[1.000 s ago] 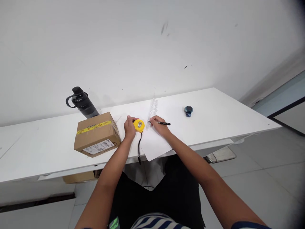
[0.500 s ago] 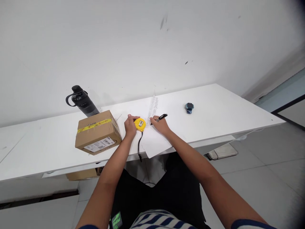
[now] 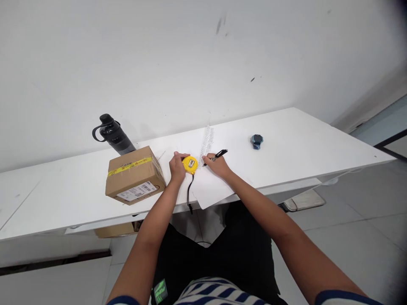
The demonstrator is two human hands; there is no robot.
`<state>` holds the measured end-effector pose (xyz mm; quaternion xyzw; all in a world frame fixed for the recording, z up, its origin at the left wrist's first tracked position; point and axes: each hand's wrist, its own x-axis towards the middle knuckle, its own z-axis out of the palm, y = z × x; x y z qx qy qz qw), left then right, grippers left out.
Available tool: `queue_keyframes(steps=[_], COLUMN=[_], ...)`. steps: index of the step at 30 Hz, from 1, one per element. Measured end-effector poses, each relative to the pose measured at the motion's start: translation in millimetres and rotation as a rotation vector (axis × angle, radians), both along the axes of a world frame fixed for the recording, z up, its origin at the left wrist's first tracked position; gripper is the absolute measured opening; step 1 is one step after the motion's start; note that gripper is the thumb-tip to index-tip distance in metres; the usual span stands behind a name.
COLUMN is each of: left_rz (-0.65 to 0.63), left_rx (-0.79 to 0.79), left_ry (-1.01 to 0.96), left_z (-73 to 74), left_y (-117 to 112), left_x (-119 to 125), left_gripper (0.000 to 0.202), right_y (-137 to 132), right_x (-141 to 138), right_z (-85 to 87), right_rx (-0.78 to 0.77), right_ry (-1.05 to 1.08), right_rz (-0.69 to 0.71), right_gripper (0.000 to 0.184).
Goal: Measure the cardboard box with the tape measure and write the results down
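Note:
My left hand [image 3: 177, 166] is closed around the left side of a yellow tape measure [image 3: 190, 164], whose black wrist strap [image 3: 188, 195] hangs over the table's front edge. In my right hand [image 3: 217, 164] is a black pen [image 3: 220, 154], gripped with its tip down at a sheet of paper [image 3: 210, 188]. Rows of small handwriting [image 3: 207, 140] cover part of the paper, close to the pen tip. The hand's lower side rests over the sheet. A taped cardboard box [image 3: 135, 174] with a white label stands just left of my left hand.
Behind the box, a dark bottle [image 3: 116, 136] with a carry loop leans in view near the wall. A blue-banded watch [image 3: 256, 141] lies to the right on the white table [image 3: 295, 148]. Below the table are another cardboard box [image 3: 114, 231] and a flat pale object [image 3: 303, 201].
The whole view has shifted slightly, so everything on the table appears a little further right. Both hands keep their holds on the tape measure and the pen.

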<state>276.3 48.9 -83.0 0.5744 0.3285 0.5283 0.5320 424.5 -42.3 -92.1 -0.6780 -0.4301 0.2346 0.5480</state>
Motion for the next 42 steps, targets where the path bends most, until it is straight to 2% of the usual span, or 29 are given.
queue_keyframes(steps=[5, 12, 19, 23, 29, 38, 42], left_rz=[0.003, 0.001, 0.066, 0.065, 0.182, 0.13, 0.11], left_rx=[-0.001, 0.002, 0.037, 0.068, 0.06, -0.017, -0.013], left_ry=[0.005, 0.012, 0.023, -0.004, 0.05, -0.035, -0.054], left_z=[0.2, 0.5, -2.4, 1.1, 10.9, 12.0, 11.9], left_y=[0, 0, 3, 3, -1, -2, -2], left_x=[0, -1, -1, -1, -4, -3, -2], left_gripper=[0.066, 0.066, 0.057, 0.048, 0.039, 0.039, 0.041], right_y=[1, 1, 0, 0, 0, -2, -2], right_x=[1, 1, -1, -3, -2, -2, -2], right_z=[0.6, 0.8, -0.9, -0.7, 1.8, 2.6, 3.6], right_rx=[0.001, -0.004, 0.024, 0.029, 0.016, -0.002, -0.017], right_ry=[0.039, 0.037, 0.034, 0.024, 0.034, 0.035, 0.043], right_rz=[-0.073, -0.042, -0.065, -0.105, -0.088, -0.065, -0.12], right_gripper=[0.036, 0.035, 0.038, 0.039, 0.038, 0.038, 0.038])
